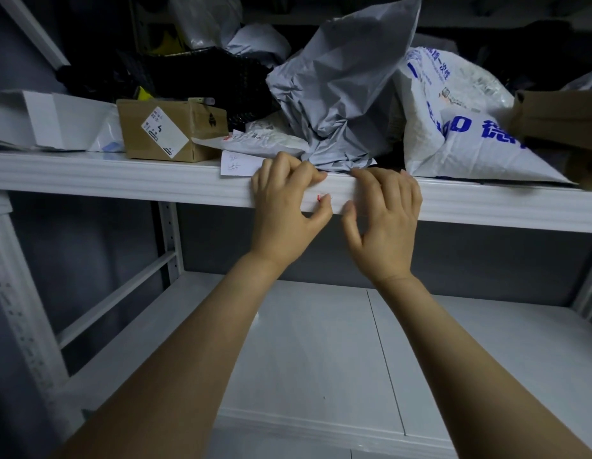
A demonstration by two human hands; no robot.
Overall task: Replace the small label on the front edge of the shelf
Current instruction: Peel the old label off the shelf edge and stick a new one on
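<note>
Two hands meet at one white metal shelf (122, 177), ribbed along its front edge. One label (323, 197), small and white with a red mark, sits on that edge in the narrow gap between the thumbs. The left hand (281, 210) curls its fingers (298, 168) over the lip, thumb beneath; whether they pinch the label I cannot tell. The right hand (387, 223) spreads its fingers (384, 182) loosely, tips on the top edge. Behind the fingers crowd one crumpled grey bag (337, 94), one box (162, 130) and one slip (236, 164). Below the wrists is open air down to one smooth lower shelf (304, 342).

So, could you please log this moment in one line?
left hand: curled at shelf edge beside small label | right hand: fingers spread on edge | label grip: unclear
</note>
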